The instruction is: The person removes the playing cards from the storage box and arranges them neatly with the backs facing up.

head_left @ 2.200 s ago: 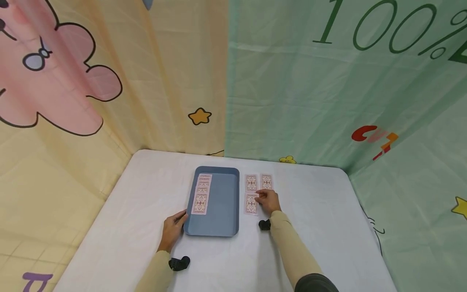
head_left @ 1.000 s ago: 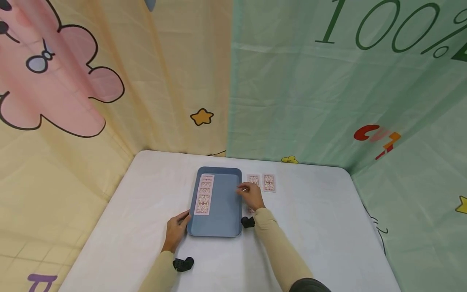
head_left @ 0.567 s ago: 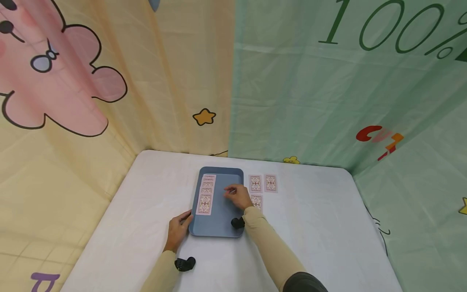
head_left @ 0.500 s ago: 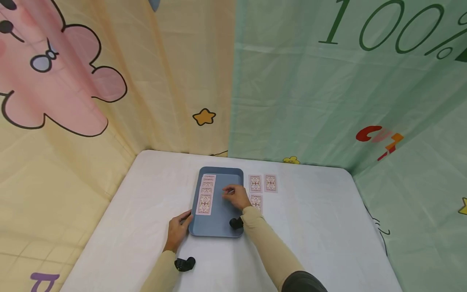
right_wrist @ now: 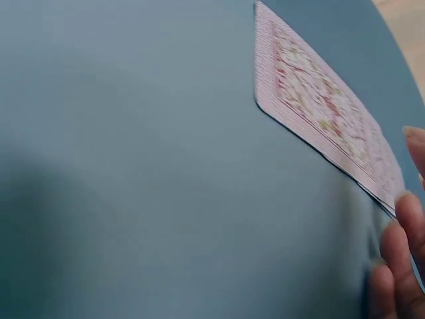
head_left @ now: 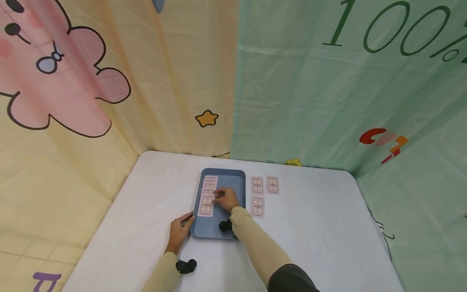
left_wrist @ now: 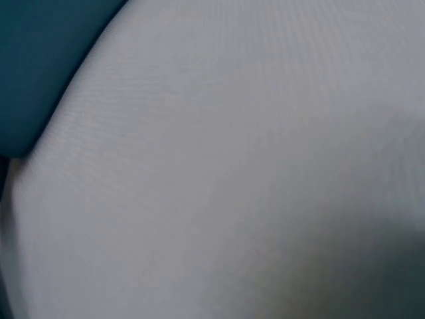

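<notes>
On the white table lies a blue-grey tray (head_left: 232, 231). Down its left side, several playing cards (head_left: 206, 206) overlap in a column, patterned backs up. My right hand (head_left: 228, 199) is over the tray, fingertips at the column's right edge. Its thumb and fingers pinch a playing card seen almost edge-on, mostly hidden. The right wrist view shows the fingers (right_wrist: 410, 216) beside the laid cards (right_wrist: 325, 106). My left hand (head_left: 178, 232) holds the tray's left rim between thumb and fingers; in the left wrist view only the tray's corner (left_wrist: 40, 73) and table show.
Right of the tray, three playing cards lie face down on the table: two at the back (head_left: 257, 185) (head_left: 272, 185) and one nearer (head_left: 257, 207). Patterned curtains (head_left: 292, 101) stand behind the table (head_left: 310, 227) and at both sides.
My right hand has moved left from the loose cards, across the tray's right rim, to the card column. The left hand has stayed at the tray. The head view has shifted slightly.
</notes>
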`<action>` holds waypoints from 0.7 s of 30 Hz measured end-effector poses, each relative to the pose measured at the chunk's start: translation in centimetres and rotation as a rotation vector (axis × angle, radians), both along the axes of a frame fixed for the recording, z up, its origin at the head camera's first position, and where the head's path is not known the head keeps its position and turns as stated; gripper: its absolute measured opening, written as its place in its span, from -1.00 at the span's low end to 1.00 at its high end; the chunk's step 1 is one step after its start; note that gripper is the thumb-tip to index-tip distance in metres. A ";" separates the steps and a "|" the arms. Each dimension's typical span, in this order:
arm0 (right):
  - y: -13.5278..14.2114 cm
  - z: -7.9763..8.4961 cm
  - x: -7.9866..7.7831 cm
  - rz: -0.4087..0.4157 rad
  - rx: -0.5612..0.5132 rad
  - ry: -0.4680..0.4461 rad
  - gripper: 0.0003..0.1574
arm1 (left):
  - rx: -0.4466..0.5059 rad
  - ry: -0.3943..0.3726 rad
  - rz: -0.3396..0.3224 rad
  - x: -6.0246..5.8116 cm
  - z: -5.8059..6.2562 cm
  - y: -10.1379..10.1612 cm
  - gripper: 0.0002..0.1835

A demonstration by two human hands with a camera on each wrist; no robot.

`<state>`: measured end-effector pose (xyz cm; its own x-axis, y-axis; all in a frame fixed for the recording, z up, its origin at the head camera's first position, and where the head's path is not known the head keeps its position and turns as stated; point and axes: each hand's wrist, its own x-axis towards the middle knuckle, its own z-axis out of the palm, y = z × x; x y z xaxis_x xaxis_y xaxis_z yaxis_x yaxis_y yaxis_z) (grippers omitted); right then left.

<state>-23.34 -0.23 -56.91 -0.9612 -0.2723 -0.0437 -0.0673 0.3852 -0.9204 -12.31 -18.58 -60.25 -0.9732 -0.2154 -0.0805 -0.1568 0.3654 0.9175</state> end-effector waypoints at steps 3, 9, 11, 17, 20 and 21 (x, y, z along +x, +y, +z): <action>-0.7 -0.5 0.0 -0.025 0.023 -0.004 -0.57 | 0.008 0.003 -0.002 0.0 -0.2 0.1 -0.63; -1.8 -1.2 0.0 -0.088 0.084 0.008 -0.47 | 0.019 0.002 -0.002 -0.1 -0.2 0.1 -0.61; -2.0 -1.4 0.0 -0.111 0.122 0.013 -0.45 | 0.023 -0.007 0.000 -0.2 -0.2 0.2 -0.62; -2.3 -1.5 0.4 -0.114 0.215 0.056 -0.36 | 0.029 -0.015 0.003 0.0 -0.1 0.1 -0.62; -2.5 -1.8 0.6 -0.102 0.258 0.084 -0.31 | 0.022 -0.006 0.004 0.0 0.0 0.0 -0.63; -2.6 -1.9 0.6 -0.096 0.272 0.097 -0.30 | 0.021 -0.007 0.008 0.0 0.0 -0.1 -0.63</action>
<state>-22.75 -2.86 -58.86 -0.9852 -0.1711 -0.0090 -0.1016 0.6259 -0.7733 -12.28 -18.66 -60.24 -0.9708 -0.2218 -0.0915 -0.1659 0.3449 0.9239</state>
